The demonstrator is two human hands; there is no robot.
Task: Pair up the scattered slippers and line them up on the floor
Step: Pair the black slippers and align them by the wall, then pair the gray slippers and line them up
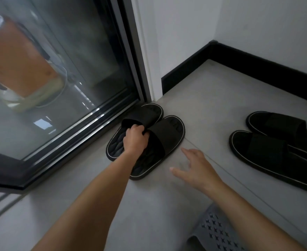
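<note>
By the floor's (pixel 212 105) left edge, at the glass door (pixel 58 69) | left hand (pixel 135 140) grips the straps of the black slipper pair (pixel 169 134), side by side (white-edged soles) | right hand (pixel 194 167) spread, holding nothing, beside them | second black pair (pixel 268 149) near right edge | grey slipper (pixel 216 230) at near edge

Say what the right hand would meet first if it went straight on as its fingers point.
Likely the edge of the nearer black slipper that the left hand grips; how high the right hand hovers is unclear.
</note>
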